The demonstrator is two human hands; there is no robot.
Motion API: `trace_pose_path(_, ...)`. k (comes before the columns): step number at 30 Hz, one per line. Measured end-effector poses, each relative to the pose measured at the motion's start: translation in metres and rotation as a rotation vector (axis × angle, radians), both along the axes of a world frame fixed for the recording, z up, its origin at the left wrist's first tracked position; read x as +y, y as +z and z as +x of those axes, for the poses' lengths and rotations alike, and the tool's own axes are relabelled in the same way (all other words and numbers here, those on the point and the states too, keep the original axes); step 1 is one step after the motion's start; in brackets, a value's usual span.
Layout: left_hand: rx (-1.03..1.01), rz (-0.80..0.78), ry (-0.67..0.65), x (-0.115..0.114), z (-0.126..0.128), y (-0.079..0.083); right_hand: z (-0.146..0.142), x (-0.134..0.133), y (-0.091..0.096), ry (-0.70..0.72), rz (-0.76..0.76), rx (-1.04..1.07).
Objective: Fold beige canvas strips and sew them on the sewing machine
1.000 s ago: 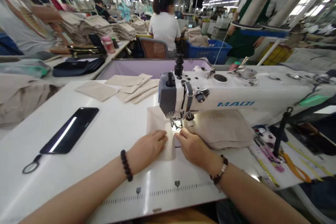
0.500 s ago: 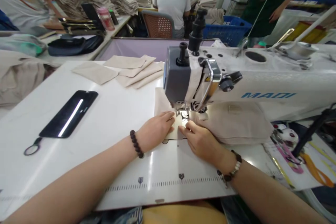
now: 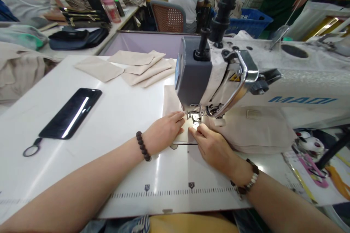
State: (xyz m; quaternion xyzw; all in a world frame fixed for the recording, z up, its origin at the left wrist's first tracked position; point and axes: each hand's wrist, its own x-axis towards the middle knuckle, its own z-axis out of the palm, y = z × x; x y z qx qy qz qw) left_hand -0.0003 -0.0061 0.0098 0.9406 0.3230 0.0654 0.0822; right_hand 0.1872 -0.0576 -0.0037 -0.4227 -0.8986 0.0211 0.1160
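A small beige fabric piece (image 3: 171,102) lies under the presser foot (image 3: 194,117) of a white sewing machine (image 3: 273,80). My left hand (image 3: 164,131) rests flat on the piece's left side, fingers stretched toward the foot. My right hand (image 3: 212,145) presses the fabric just in front of the needle, fingers curled and pinched on its edge. A folded beige garment (image 3: 254,133) lies under the machine arm to the right of my right hand. Both wrists wear bead bracelets.
A black phone (image 3: 71,113) with a ring strap lies at the left. Several beige fabric pieces (image 3: 136,67) sit at the back of the white table (image 3: 115,116). Scissors and tools (image 3: 314,160) lie at the right. Other people work at tables behind.
The fabric piece has fed away from me under the foot, and both hands have followed it toward the needle. The camera has moved closer and lower.
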Motion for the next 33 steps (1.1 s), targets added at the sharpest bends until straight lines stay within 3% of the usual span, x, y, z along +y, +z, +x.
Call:
trace_pose_path(11,0.028,0.045,-0.007,0.001,0.002,0.002,-0.001,0.001,-0.002,-0.015,-0.001,0.01)
trace_pose_path(18,-0.035,-0.076,-0.199,-0.013,-0.003,0.008,0.005,-0.002,0.0,0.105,-0.059,0.042)
trace_pose_path(33,-0.001,-0.043,-0.085,0.001,0.002,0.001,-0.002,0.003,-0.005,-0.038,0.016,0.009)
